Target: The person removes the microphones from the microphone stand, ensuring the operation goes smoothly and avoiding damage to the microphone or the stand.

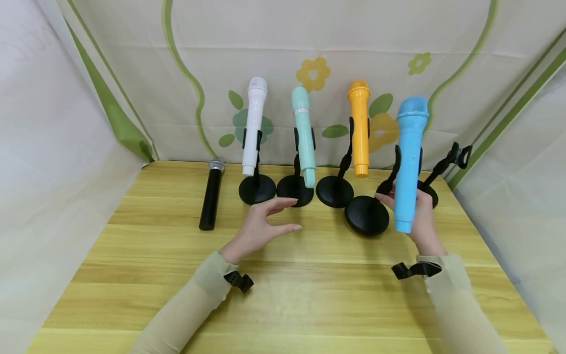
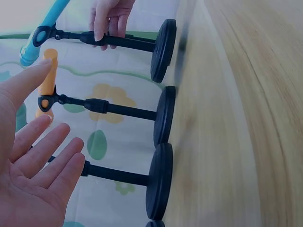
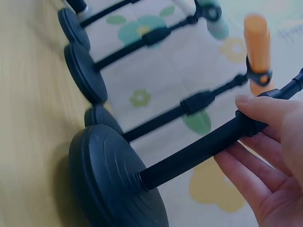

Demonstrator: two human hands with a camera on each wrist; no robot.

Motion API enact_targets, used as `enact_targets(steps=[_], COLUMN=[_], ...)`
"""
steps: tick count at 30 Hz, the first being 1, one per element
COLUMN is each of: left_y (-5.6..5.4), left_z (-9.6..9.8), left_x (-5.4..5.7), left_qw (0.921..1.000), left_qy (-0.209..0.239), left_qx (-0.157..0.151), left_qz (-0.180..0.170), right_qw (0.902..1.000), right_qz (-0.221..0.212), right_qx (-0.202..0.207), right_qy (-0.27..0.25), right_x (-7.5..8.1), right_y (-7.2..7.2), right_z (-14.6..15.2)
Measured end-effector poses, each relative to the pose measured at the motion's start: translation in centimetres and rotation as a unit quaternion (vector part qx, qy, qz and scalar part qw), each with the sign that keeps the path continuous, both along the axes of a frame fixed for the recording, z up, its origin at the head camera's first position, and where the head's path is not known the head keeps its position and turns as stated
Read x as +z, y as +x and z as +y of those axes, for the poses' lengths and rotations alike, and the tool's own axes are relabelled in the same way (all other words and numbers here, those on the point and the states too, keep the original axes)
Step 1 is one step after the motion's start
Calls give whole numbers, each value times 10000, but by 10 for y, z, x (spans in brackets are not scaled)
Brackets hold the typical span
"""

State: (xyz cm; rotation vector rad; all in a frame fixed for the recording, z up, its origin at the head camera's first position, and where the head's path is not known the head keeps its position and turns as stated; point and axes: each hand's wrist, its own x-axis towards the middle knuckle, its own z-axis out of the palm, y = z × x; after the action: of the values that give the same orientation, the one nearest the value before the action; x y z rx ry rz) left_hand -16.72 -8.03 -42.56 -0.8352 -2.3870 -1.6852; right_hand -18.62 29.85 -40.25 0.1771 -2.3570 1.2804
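My right hand [image 1: 422,219] grips the pole of a black microphone stand [image 3: 194,158], its thumb and fingers around the upper tube. A blue microphone [image 1: 409,167] sits in that stand's clip and hides part of the hand in the head view. The stand's round base [image 1: 367,216] is tilted, close over the tabletop. My left hand [image 1: 261,228] holds nothing; its thumb and fingers are spread apart, in front of the stand with the mint green microphone [image 1: 303,132]. An orange microphone [image 1: 360,130] stands in its clip between the mint one and the blue one.
A white microphone [image 1: 255,123] rests in a stand left of the mint one. A black microphone [image 1: 212,196] with a silver head lies at the left on the wooden table [image 1: 283,305]. Behind the right hand is a stand with a bare clip [image 1: 462,155]. A patterned curtain [image 1: 287,29] backs the table.
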Motion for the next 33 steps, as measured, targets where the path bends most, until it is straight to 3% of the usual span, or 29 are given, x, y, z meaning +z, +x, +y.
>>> enact_targets(steps=[5,12,19,28,33], left_y=[4,8,15,20,20], left_z=[2,4,6,10,12], left_x=[4,13,24,35,39], left_qw=[9999,9989,9976,9938,9905], left_qy=[83,333,491,771,970], left_qx=[-17,-147,-245,-491,-654], left_qz=[80,289,411,633,719], right_qw=[9992,9921,9831,9793,9757], right_qz=[119,352,70,-63,130], right_qx=[368,1199,1817,2019,2180], right_qy=[-28,-42,-205,-150,-186], right_x=[8,38,34,23,20], right_y=[15,45,50,54,54], right_z=[-17,-58,-85,-120,-135])
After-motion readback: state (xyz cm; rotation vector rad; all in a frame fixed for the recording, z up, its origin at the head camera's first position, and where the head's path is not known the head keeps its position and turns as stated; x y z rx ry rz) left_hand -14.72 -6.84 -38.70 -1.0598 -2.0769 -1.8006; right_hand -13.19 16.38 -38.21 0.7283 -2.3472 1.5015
